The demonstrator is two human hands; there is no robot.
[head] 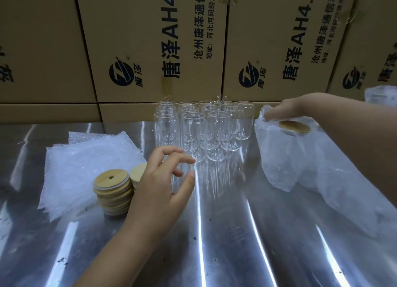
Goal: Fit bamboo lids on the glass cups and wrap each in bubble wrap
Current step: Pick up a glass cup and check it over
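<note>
Right hand (283, 110) pinches the clear bubble-wrap sheet (279, 157) round 1 bamboo-lidded glass cup (294, 127) directly beneath it; draw the wrap snug before folding. Left hand (163, 183), released and empty, hovers just short of the bare clear glass cups (202, 127), with stacked round bamboo lids (112, 192) at its left. The shiny steel desk (236, 233) lies open between both hands; brown cardboard boxes (150, 39) close off the space beyond.
</note>
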